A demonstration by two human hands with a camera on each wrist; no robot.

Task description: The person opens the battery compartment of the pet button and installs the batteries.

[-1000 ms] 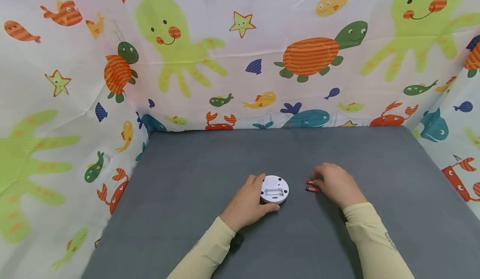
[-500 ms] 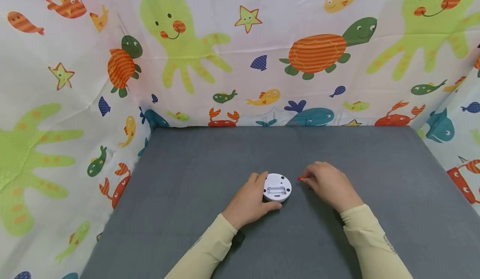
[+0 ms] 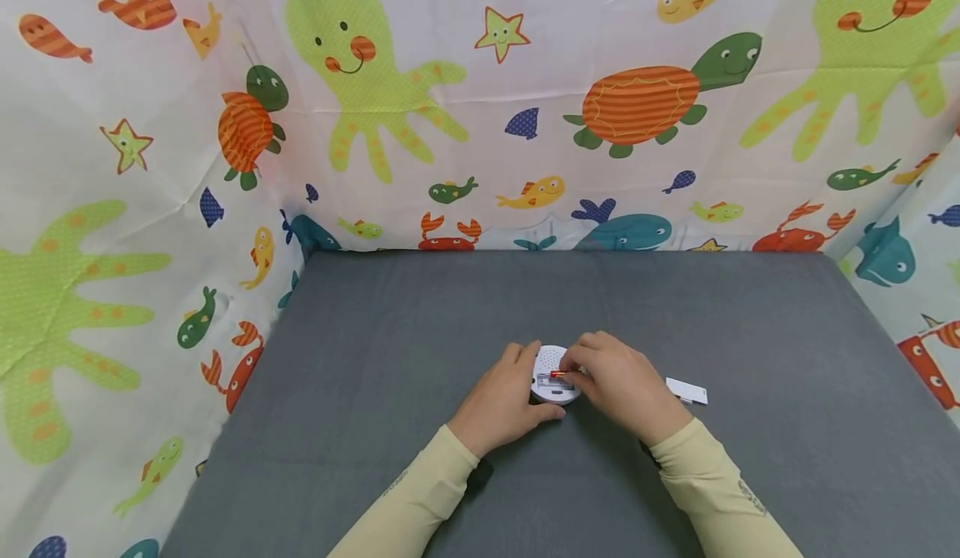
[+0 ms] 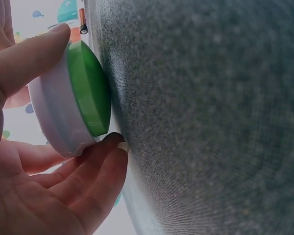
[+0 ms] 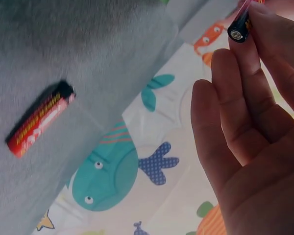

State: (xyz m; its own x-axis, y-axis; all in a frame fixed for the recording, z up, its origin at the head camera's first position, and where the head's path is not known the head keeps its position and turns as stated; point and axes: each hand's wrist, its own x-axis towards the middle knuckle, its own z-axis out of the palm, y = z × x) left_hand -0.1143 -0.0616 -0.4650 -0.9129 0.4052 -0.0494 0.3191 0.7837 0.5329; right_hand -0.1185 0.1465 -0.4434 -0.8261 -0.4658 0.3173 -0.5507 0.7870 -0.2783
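Observation:
A round white device (image 3: 550, 356) with an open battery compartment and small speaker holes lies face down on the grey table. Its green dome (image 4: 90, 88) points at the tabletop in the left wrist view. My left hand (image 3: 504, 400) grips the device from the left, thumb and fingers around its rim. Over the compartment, my right hand (image 3: 621, 381) pinches a red and black battery (image 3: 557, 374) by thumb and fingers. The right wrist view shows its dark end (image 5: 237, 33). A second red battery (image 5: 40, 120) lies on the table there; my right hand hides it in the head view.
A white rectangular battery cover (image 3: 687, 391) lies on the grey table (image 3: 420, 325), just right of my right hand. A white curtain (image 3: 420, 42) printed with sea animals closes off the back and sides of the table.
My right hand has picked up one battery and moved left with it onto the device. This uncovers the white battery cover. My left hand has kept its grip on the device.

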